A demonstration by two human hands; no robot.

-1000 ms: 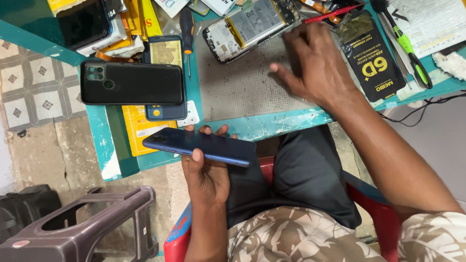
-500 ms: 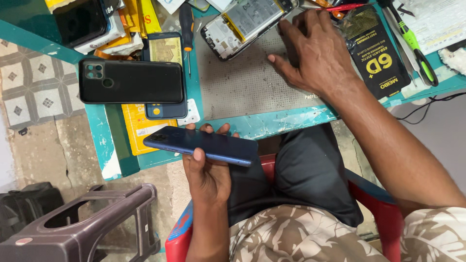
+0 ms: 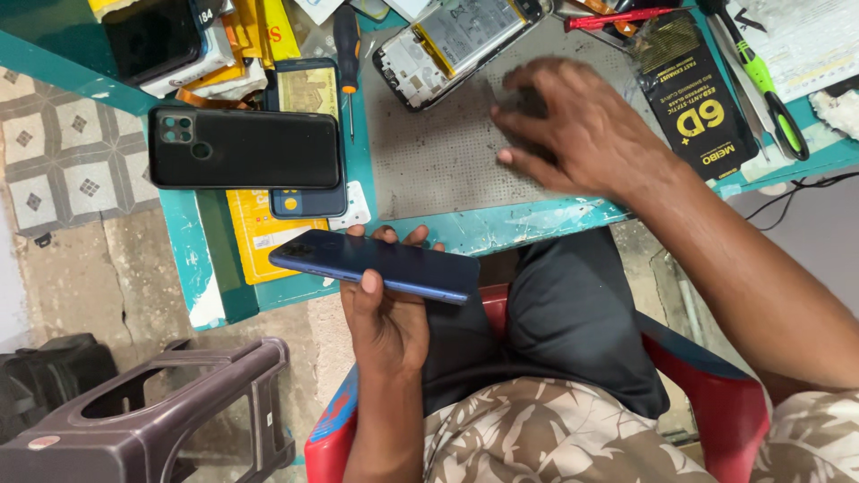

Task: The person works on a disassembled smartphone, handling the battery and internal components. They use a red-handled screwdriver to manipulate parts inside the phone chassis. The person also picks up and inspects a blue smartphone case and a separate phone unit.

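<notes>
My left hand [image 3: 385,326] holds a dark blue phone [image 3: 403,268] by its long edges, back side up, just off the near edge of the teal table [image 3: 528,224]. My right hand [image 3: 582,134] rests on the grey perforated work mat [image 3: 438,152] with fingers spread and curved; it is blurred, and a small dark shape lies under the fingertips. An opened phone [image 3: 456,40] with its battery and boards showing lies at the mat's far edge, just beyond the right hand.
A black phone [image 3: 246,148] lies back up on the table's left over yellow packets. A screwdriver [image 3: 346,45], a black packet [image 3: 689,94], a green-handled tool [image 3: 761,76] and a red tool [image 3: 613,18] surround the mat. A brown plastic stool [image 3: 152,420] stands beside my red chair [image 3: 716,394].
My right hand has slid over the mat toward me and a little left. My left hand keeps the blue phone in the same place.
</notes>
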